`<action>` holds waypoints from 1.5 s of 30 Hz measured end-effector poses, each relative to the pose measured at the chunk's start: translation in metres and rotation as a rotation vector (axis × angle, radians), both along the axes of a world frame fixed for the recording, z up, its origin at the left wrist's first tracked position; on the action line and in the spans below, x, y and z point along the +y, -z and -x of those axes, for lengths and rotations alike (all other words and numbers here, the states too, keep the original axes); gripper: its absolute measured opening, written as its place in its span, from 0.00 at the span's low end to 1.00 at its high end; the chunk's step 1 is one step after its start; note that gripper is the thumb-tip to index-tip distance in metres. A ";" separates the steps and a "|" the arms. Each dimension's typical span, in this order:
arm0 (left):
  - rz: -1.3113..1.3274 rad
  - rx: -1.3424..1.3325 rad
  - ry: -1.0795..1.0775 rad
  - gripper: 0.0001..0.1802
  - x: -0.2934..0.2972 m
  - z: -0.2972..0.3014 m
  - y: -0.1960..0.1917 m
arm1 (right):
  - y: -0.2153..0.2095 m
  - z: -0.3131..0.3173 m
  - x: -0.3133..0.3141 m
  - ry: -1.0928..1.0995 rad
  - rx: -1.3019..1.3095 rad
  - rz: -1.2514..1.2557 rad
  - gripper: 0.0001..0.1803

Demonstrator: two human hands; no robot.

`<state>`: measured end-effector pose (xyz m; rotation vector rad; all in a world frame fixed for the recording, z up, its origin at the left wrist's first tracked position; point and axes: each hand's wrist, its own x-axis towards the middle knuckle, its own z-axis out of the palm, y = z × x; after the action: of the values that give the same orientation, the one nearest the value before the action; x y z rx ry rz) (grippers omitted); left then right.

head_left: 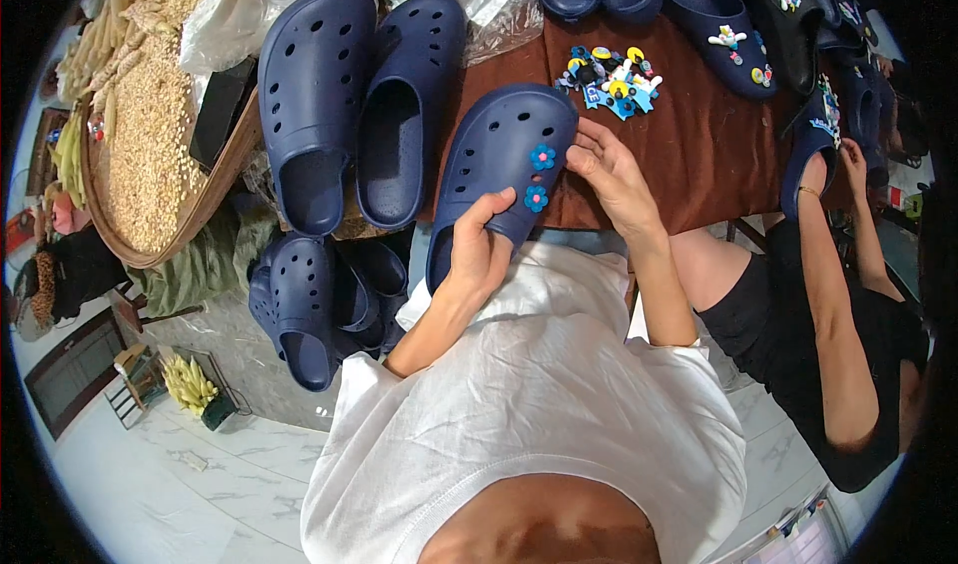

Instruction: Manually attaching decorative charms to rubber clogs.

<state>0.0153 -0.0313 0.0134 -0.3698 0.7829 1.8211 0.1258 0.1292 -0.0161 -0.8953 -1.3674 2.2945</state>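
Note:
A navy blue clog (489, 145) with round holes is tilted in front of me, toe away. Two blue flower charms with pink centres, one upper (542, 157) and one lower (536, 199), sit on its right side. My left hand (481, 250) is closed around the clog's near left part, thumb on top. At the toe's right edge, my right hand (614, 180) is closed with thumb and bent fingers against the rim. Whether a small piece lies between those fingers is hidden. Beyond it, a pile of colourful charms (611, 83) lies on the brown cloth (689, 155).
A pair of navy clogs (317, 95) stands left, with more clogs (302, 294) stacked below. A woven tray of pale kernels (150, 175) is farther left. Decorated clogs (714, 40) line the far right. Beside me, a person in black (833, 364) handles another clog (813, 145).

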 end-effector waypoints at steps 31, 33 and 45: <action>0.075 0.028 0.040 0.14 0.000 -0.006 0.012 | 0.009 -0.004 0.069 0.192 -0.503 -1.424 0.14; 0.086 0.035 0.023 0.14 0.001 -0.008 0.007 | 0.012 -0.001 0.068 0.144 -0.519 -1.502 0.14; 0.103 0.037 0.033 0.14 -0.001 -0.007 0.015 | 0.005 0.003 0.057 0.268 -0.361 -1.135 0.12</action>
<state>0.0220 -0.0323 -0.0019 -0.3885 0.9060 1.7659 0.1225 0.1866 -0.0207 -0.9657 -2.1263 0.8675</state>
